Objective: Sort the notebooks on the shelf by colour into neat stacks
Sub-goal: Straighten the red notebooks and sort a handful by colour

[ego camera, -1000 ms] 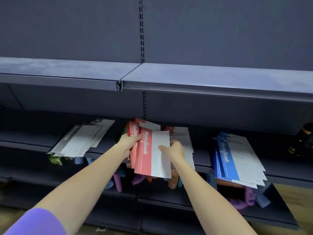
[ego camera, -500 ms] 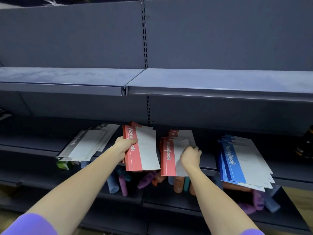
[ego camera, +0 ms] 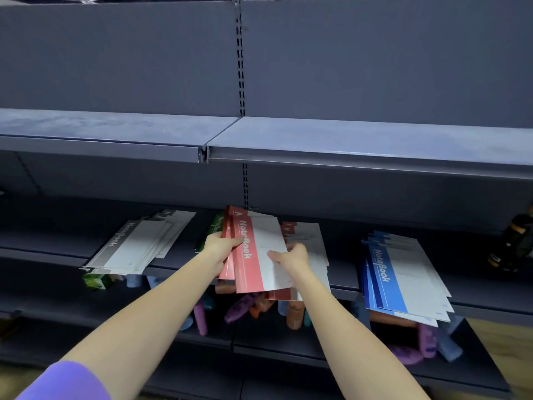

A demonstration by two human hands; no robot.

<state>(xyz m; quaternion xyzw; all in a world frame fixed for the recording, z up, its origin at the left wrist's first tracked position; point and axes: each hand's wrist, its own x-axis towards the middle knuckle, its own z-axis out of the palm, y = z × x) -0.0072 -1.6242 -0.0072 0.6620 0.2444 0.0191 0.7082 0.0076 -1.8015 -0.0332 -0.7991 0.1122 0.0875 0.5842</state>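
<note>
Step in hand looks like merging the red notebooks (ego camera: 251, 255) into one stack on the middle shelf (ego camera: 340, 280). To do it well: square spines first, tap edges flush, then set down clear of the front lip, since the pile overhangs it. Left hand (ego camera: 220, 248) pinches the red bundle at its spine side, thumb on top, fingers under. Right hand (ego camera: 292, 258) presses curled fingers on the white cover, just beside more red ones underneath. Grey stack (ego camera: 135, 245) sits well left, blue stack (ego camera: 403, 275) well right, both fanned.
</note>
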